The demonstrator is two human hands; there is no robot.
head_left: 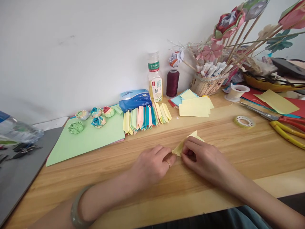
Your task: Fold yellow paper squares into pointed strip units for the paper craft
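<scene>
A small folded piece of pale yellow paper (179,148) lies on the wooden table between my hands. My left hand (153,162) pinches its left corner, fingers closed. Over its right part is my right hand (202,157), thumb and fingers pressed together on the paper, which covers some of the folds. A pointed end of the paper sticks out beyond my right knuckles. Behind my hands lies a row of folded paper strips (146,117) in several colours. Flat yellow paper pieces (194,109) are stacked to the right of that row.
Several folded paper flowers (76,127) rest on green sheets (95,143) at the left. At the back stand a tissue pack (134,100), a drink bottle (156,84) and a thread spool (172,83). Scissors (286,121), tape (244,121) and a basket (209,84) are at the right.
</scene>
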